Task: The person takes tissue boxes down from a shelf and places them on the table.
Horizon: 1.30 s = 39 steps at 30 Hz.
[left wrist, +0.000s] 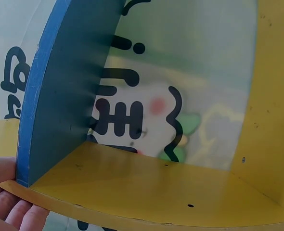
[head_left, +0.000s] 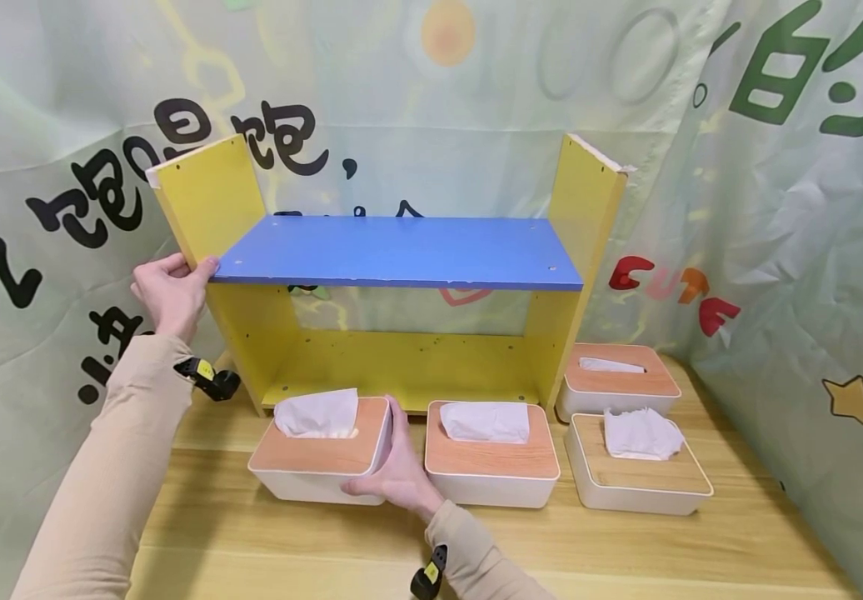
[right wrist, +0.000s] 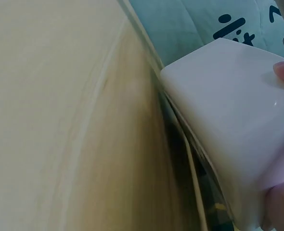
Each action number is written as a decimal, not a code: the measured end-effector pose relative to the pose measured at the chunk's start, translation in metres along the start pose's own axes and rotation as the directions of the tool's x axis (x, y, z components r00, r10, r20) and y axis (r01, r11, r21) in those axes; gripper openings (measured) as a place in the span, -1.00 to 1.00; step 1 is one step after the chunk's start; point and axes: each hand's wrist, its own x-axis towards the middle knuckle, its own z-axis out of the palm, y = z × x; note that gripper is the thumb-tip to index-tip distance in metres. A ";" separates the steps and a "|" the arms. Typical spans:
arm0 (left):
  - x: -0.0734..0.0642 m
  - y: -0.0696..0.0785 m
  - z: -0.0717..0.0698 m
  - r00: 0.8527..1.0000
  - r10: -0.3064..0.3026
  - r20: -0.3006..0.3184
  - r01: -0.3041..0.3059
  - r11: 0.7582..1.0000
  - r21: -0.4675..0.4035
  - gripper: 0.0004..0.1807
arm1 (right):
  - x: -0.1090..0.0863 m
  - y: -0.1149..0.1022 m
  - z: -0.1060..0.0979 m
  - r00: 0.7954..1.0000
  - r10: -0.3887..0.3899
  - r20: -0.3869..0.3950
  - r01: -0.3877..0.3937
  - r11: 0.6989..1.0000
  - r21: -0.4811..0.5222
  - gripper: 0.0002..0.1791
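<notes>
A yellow shelf unit (head_left: 207, 187) with a blue middle board (head_left: 401, 250) stands on the wooden table. My left hand (head_left: 172, 292) grips its left side panel where the blue board meets it. In the left wrist view the thumb (left wrist: 1, 169) lies by the board's front edge, with the other fingers around the panel's outer side. My right hand (head_left: 399, 467) holds the right end of a white tissue box (head_left: 311, 454) with a wood-look lid, thumb at the front. The right wrist view shows the box's smooth white wall (right wrist: 219, 91) between thumb and fingers. A tissue sticks out of its slot.
A second tissue box (head_left: 491, 458) stands right beside my right hand, before the shelf. Two more, a front one (head_left: 641, 487) and a rear one (head_left: 619, 379), are at the right. A printed curtain (head_left: 799, 275) hangs behind and along both sides of the table (head_left: 289, 550).
</notes>
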 end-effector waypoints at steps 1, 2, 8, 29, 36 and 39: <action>0.000 0.000 0.000 1.000 -0.001 0.001 0.001 1.000 0.001 -0.49 | 0.000 0.001 0.000 1.000 0.006 0.002 -0.006 1.000 -0.007 0.52; 0.000 0.000 0.000 1.000 -0.004 0.002 0.004 1.000 0.002 -0.49 | 0.000 0.001 0.000 1.000 0.013 0.007 -0.013 1.000 -0.015 0.52; -0.001 0.002 -0.001 1.000 -0.010 0.004 0.010 1.000 -0.004 -0.48 | 0.001 0.003 -0.002 0.998 0.045 0.048 -0.043 0.998 -0.056 0.53; -0.001 0.004 -0.001 1.000 -0.019 0.010 0.019 1.000 -0.013 -0.47 | 0.000 0.011 0.000 0.993 0.105 0.061 -0.113 0.984 0.140 0.56; -0.002 0.005 0.000 0.999 -0.039 0.016 0.039 0.999 0.002 -0.47 | -0.004 0.018 0.002 0.991 0.123 0.046 -0.129 0.976 0.174 0.55; -0.002 0.005 0.000 1.000 -0.023 0.017 0.023 0.999 0.022 -0.46 | -0.006 0.020 0.003 0.994 0.104 0.043 -0.110 0.979 0.174 0.54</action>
